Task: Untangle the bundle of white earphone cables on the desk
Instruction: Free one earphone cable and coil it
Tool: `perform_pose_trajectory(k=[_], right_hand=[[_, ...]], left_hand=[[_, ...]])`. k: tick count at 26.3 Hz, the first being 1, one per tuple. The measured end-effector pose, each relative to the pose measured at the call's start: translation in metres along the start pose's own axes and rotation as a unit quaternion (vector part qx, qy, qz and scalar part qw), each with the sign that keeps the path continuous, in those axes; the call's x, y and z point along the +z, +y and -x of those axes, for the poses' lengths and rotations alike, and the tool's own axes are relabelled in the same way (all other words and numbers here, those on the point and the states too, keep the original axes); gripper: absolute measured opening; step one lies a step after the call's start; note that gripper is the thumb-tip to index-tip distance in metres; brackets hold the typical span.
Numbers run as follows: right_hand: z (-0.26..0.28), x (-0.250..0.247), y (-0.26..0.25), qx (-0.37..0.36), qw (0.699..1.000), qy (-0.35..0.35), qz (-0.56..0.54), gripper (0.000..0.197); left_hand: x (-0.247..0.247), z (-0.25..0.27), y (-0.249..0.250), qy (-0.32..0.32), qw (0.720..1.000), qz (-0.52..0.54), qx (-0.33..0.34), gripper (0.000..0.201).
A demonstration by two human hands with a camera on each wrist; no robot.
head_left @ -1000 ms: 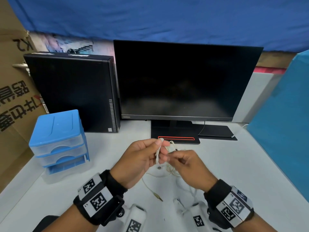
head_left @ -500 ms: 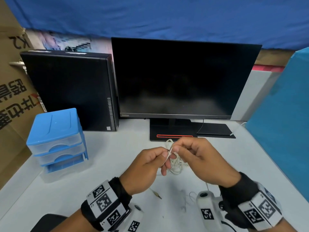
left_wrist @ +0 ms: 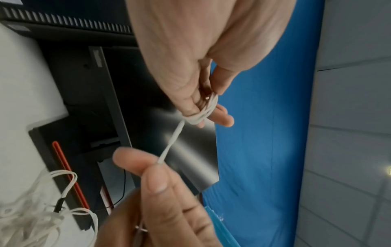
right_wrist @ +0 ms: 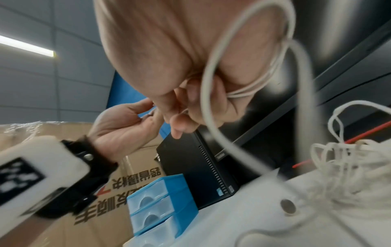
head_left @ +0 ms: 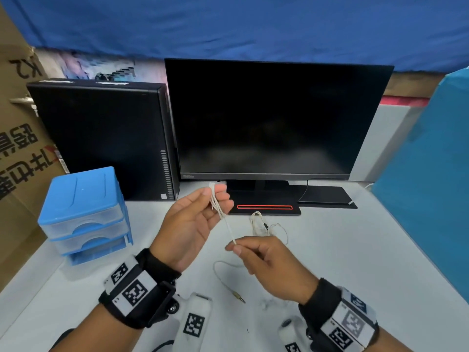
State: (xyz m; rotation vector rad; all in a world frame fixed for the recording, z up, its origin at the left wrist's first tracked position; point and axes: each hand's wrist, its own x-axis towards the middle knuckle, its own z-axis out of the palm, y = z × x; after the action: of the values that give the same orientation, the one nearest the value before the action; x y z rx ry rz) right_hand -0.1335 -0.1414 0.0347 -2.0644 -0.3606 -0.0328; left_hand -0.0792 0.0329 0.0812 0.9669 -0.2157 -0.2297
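Observation:
My left hand (head_left: 215,196) is raised above the desk and pinches a few loops of white earphone cable (head_left: 223,214) between thumb and fingers; the left wrist view shows the loops (left_wrist: 201,115) wound round its fingertips. One taut strand runs down to my right hand (head_left: 237,246), which pinches it between thumb and forefinger (left_wrist: 152,165). A loose tangle of white cable (head_left: 264,227) lies on the desk behind the right hand, near the monitor base. The jack plug (head_left: 238,298) lies on the desk between my wrists.
A black monitor (head_left: 266,118) stands at the back on its base (head_left: 264,207), with a black computer case (head_left: 101,138) to its left. A blue drawer unit (head_left: 83,212) sits at the left. The white desk (head_left: 355,250) has blue panels at its right edge.
My hands have pulled apart: the left rose towards the monitor, the right dropped towards me. A single strand now stretches between them, and the rest of the tangle lies on the desk.

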Motion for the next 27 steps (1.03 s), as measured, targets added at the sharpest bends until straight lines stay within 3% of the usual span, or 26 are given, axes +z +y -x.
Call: perform_pose_trajectory(k=[7, 12, 18, 23, 27], right_hand=[[0.007, 0.0, -0.011, -0.058, 0.992, -0.044, 0.107, 0.026], [-0.001, -0.013, 0.015, 0.001, 0.98, 0.001, 0.199, 0.024], [-0.013, -0.031, 0.039, 0.08, 0.966, 0.088, 0.231, 0.025], [-0.002, -0.016, 0.016, 0.052, 0.969, -0.024, 0.239, 0.023], [0.008, -0.013, -0.013, -0.017, 0.976, -0.053, 0.209, 0.027]], left_hand=[[-0.002, 0.002, -0.004, 0.056, 0.997, -0.052, 0.014, 0.027], [-0.004, -0.003, 0.012, 0.058, 0.995, 0.063, -0.045, 0.029], [0.007, 0.007, 0.005, 0.009, 0.997, -0.014, -0.078, 0.031], [0.002, -0.004, 0.002, 0.061, 0.998, -0.006, -0.008, 0.026], [-0.008, -0.009, -0.004, 0.08, 0.994, -0.053, 0.052, 0.026]])
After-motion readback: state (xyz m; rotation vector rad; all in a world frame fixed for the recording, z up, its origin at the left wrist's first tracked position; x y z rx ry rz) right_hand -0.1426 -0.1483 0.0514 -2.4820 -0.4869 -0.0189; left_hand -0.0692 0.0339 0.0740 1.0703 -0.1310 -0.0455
